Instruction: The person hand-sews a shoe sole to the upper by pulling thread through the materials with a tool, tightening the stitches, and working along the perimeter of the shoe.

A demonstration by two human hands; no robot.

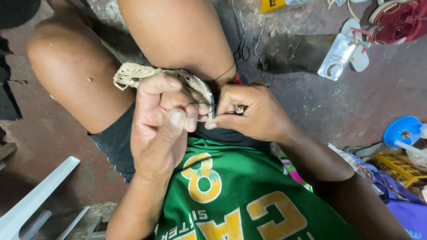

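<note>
The crocheted piece [133,73] looks like cream cotton yarn, open and knobbly, totally matt. A thin dark thread [200,104] runs off it, smooth and fine. The jersey [235,178] is green synthetic knit with a slight sheen, and its yellow print looks flat and rubbery. The floor [338,102] is bare concrete, rough, stained, dull. The scissors [242,51] lying on it are dark metal, the bottle [340,58] is clear glossy plastic, and the lid [400,130] is shiny blue plastic.
</note>
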